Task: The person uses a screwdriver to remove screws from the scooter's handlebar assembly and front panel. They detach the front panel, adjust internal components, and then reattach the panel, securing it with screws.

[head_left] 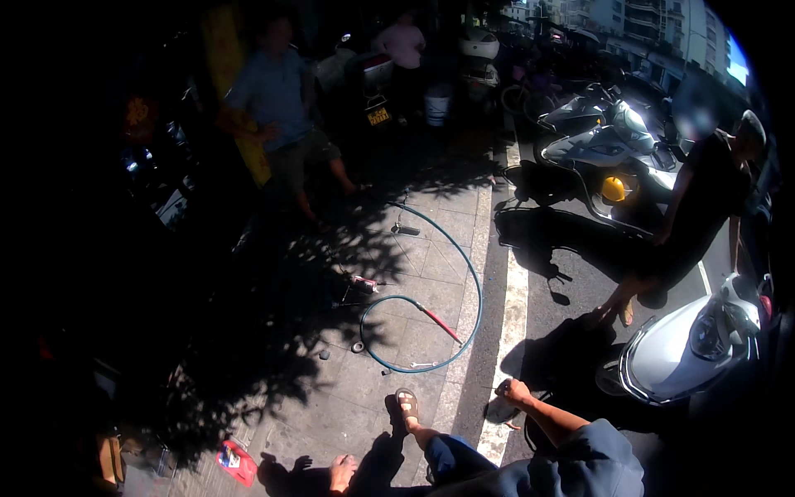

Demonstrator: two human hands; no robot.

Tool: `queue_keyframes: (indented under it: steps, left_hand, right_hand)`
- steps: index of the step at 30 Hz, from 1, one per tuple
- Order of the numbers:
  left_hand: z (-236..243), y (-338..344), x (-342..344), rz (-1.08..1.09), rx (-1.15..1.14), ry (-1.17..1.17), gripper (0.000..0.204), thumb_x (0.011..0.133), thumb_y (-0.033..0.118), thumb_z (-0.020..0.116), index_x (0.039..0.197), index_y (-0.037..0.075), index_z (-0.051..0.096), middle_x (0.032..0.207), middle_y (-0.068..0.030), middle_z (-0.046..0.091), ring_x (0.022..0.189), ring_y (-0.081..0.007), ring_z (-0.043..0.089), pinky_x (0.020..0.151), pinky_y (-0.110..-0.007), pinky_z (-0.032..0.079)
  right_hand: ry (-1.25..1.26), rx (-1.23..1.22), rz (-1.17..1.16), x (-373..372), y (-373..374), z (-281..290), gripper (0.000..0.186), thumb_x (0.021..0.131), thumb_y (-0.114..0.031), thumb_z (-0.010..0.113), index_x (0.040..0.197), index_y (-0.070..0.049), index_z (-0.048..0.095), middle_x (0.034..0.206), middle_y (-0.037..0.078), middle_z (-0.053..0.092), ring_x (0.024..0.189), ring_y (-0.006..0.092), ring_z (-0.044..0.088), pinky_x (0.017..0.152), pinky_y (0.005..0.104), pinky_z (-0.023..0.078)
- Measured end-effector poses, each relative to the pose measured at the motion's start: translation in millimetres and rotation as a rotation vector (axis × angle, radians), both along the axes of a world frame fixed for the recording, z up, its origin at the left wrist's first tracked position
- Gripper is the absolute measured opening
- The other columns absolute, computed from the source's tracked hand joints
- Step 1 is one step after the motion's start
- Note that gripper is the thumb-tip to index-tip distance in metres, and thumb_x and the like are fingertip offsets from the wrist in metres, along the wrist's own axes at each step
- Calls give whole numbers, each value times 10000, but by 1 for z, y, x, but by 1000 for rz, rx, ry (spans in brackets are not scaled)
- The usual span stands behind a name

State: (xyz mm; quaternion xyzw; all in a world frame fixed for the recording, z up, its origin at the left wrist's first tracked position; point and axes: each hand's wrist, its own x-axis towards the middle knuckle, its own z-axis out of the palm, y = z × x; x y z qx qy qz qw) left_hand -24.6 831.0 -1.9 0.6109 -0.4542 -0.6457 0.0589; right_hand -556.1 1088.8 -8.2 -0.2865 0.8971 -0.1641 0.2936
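My left hand (343, 473) hangs low at the bottom edge, its fingers loosely apart and nothing visible in them. Farther right, my right hand (515, 393) is curled closed above the white road line; whether it holds anything is hidden. Neither hand touches the things on the paving. Ahead of my sandalled foot (407, 403) lies a long blue-green hose (479, 291) in a loose coil, with a red end piece (440, 325). A wrench (424, 365) rests inside the coil's near edge. A small ring (358, 347) lies just left of it.
A red plastic jug (237, 463) lies at lower left. Dark-handled tools (406, 229) (364, 284) are on the paving. A white scooter (691, 352) and a person (708, 199) are at right, beside a silver motorcycle (609, 149). Another person (281, 99) stands back left. Deep shade hides the left.
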Motion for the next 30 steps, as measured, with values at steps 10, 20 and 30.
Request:
queue_keyframes:
  steps: [10,20,30]
  left_hand:
    - [135,183,-340,-1003,-289,229,430,948,272,641,1275,-7,628,1067,-111,717,902,-170,677,815,-303,540]
    - [182,657,-531,-1605,137,286,420,989,262,644,1342,38,600,1133,-48,698,964,-102,650,827,-252,511]
    - [323,859,-767,-1539,-242,601,432,971,278,651,1343,60,619,1177,-71,701,1068,-149,635,929,-293,487]
  right_hand:
    - [160,-345,-635,2,420,254,347,905,-266,677,1130,-3,655,1111,220,714,1085,373,680,920,430,531]
    - [307,-521,-1187,14,827,354,264,941,-261,668,1052,-24,705,765,67,667,654,134,631,609,322,505]
    - [85,-1157,-1147,-115,1001,443,303,1001,-340,621,1086,-50,648,664,-34,482,568,70,456,547,250,419]
